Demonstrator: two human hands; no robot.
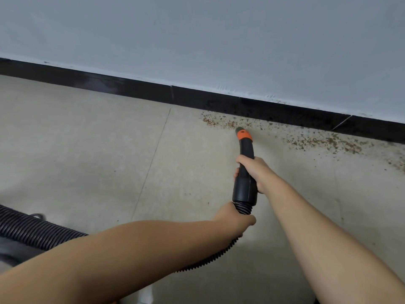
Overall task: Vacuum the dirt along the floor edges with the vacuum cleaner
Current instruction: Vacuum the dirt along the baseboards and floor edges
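Dirt [311, 140], a band of brown crumbs, lies on the floor [87, 150] against the black skirting [131, 89], just past the nozzle [243, 133] and stretching away to the right of it. A person's right hand [254, 172] grips the black vacuum wand [246, 170] mid-length, fingers wrapped around it and thumb tucked on the far side; ahead of those fingers the wand curves forward to an orange collar and a grey tip that sits at the near edge of the crumbs, though whether it touches the tiles is hard to tell from this angle. Behind the right hand, the left hand [234, 218] closes around the ribbed hose [32, 231] where it joins the wand. From under those fingers the hose runs back and left beneath the forearm. A pale wall [197, 40] rises above the skirting.
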